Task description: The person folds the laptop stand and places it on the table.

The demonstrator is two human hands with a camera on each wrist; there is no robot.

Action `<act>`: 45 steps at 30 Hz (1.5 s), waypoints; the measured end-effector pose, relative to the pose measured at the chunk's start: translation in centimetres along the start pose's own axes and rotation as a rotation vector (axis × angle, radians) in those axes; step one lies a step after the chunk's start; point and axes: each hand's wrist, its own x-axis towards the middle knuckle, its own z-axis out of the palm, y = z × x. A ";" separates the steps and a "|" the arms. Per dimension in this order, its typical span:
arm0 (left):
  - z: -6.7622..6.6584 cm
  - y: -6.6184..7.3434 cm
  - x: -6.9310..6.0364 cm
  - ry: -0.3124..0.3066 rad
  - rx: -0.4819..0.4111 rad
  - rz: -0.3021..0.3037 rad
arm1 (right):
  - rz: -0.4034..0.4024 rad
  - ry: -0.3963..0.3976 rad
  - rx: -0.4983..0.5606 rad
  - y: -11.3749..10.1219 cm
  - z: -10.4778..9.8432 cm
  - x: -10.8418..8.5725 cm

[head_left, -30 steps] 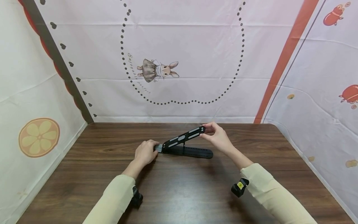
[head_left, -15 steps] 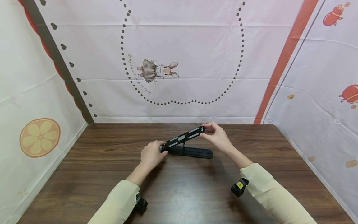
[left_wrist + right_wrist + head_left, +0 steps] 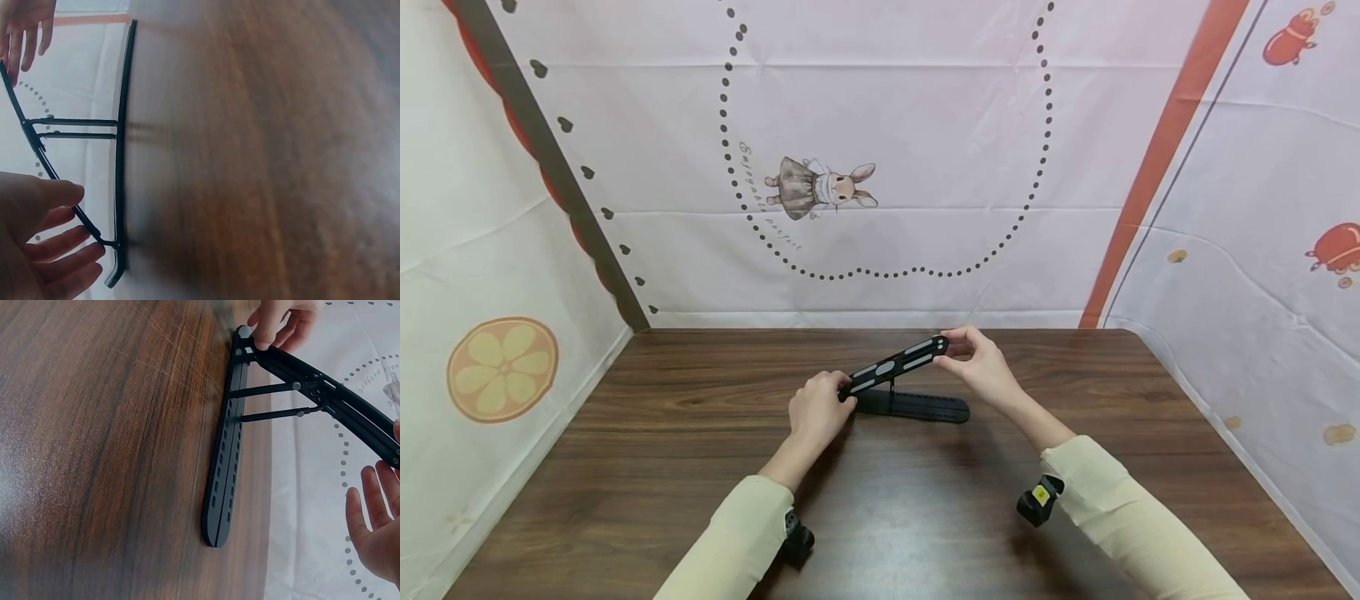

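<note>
A black folding laptop stand with light grey pads lies across the back of the table. Its long base rests flat on the wood, while the upper arm slopes up to the right. Two thin struts join arm and base in the right wrist view. My left hand holds the low, hinged end between thumb and fingers, hiding the hinge in the head view. At the raised end, my right hand pinches the arm's tip with thumb and fingers.
The brown wooden table stretches toward me and to both sides. A white printed cloth hangs right behind its back edge, with more cloth along the left and right sides. Small black cameras sit at both wrists.
My left hand has moved right, from the stand's grey end piece onto the low end of the upper arm. The right hand and the stand have stayed in place.
</note>
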 end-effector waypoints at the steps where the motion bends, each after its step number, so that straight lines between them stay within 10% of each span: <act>1: 0.0 0.0 0.1 0.001 0.000 0.000 | 0.001 0.002 -0.002 0.0 0.0 0.0; 45: -0.1 -1.5 2.7 -0.027 0.001 -0.087 | -0.002 0.121 -0.041 -1.9 3.2 -1.2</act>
